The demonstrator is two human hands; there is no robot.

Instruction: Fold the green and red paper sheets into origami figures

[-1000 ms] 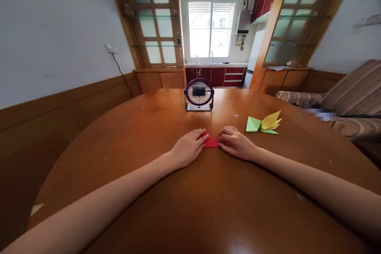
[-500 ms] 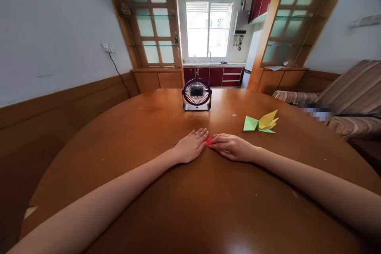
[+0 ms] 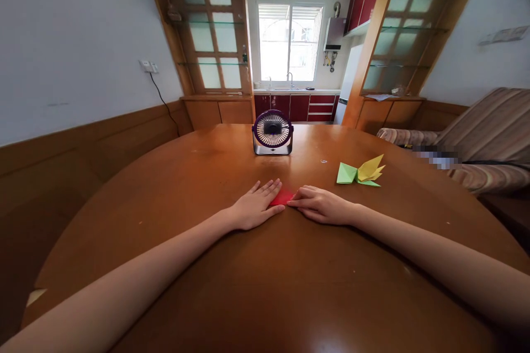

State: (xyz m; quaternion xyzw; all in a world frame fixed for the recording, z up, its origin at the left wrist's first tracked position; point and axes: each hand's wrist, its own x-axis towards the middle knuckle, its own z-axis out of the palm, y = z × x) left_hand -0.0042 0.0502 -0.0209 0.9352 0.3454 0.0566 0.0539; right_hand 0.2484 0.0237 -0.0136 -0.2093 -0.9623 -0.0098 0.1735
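Both hands [image 3: 285, 207] flat, fingertips on red paper [image 3: 282, 197]

On the desk [image 3: 174, 187], near the middle: folded paper [image 3: 282, 197], pinned between left hand [image 3: 253, 208] and right hand [image 3: 321, 205]. Behind these, toward the far edge, a small fan [image 3: 273, 132]. To the right, well apart, two paper figures [image 3: 359, 172] touching each other.

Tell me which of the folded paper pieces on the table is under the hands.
The red paper, pressed flat between the left hand and right hand. The green paper and yellow paper lie untouched, farther right.
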